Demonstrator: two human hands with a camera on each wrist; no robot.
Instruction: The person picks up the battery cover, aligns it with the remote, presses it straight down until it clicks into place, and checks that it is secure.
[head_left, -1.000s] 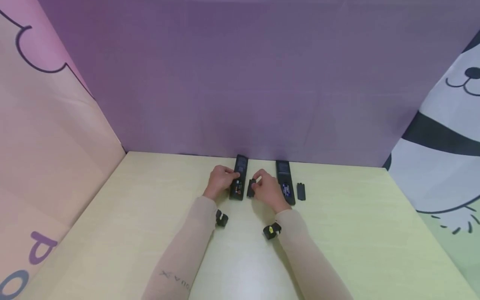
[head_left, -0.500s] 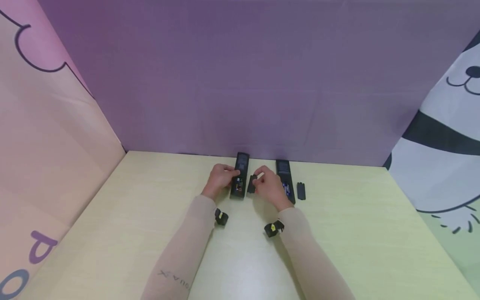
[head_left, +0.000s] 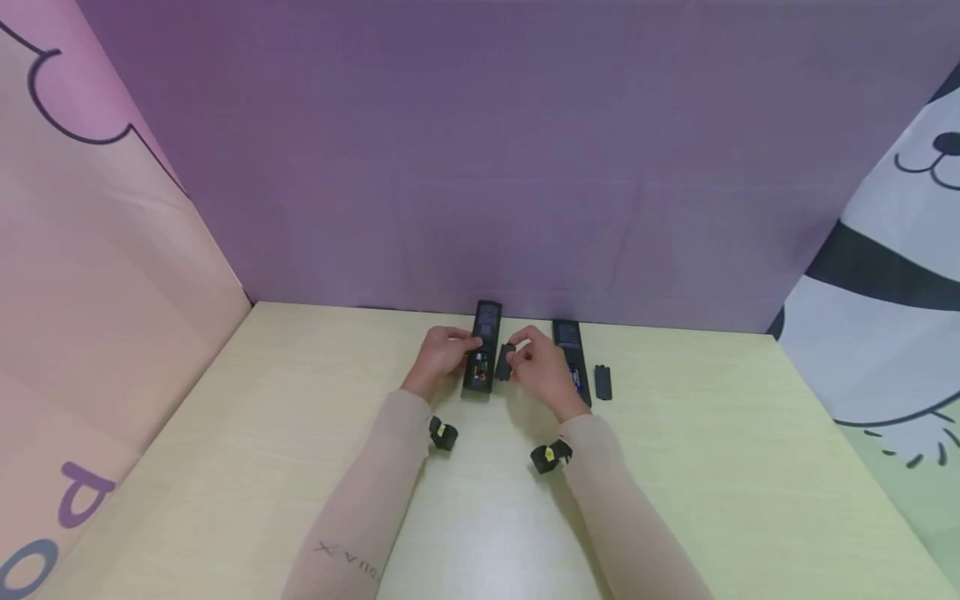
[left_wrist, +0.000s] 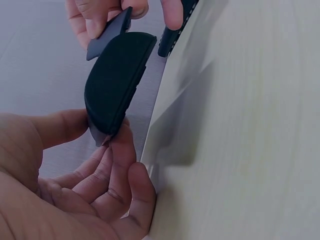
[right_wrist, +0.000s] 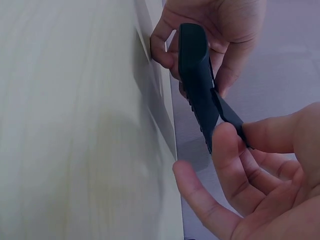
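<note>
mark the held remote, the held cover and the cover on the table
Held remote (head_left: 488, 341), head view: its back's middle.
Held cover (head_left: 503, 364), head view: its exposed face.
Lying cover (head_left: 603, 383), head view: its centre.

head: evenly lit, pale glare on near tabletop (head_left: 483, 542) | left wrist: dim, bluish, soft shadows | right wrist: likewise

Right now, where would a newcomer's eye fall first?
At the back of the table, the left hand holds a remote, battery bay open, while the right hand pinches a black cover beside it. A second open remote lies to the right, another cover beyond it. A purple backdrop rises behind.
</note>
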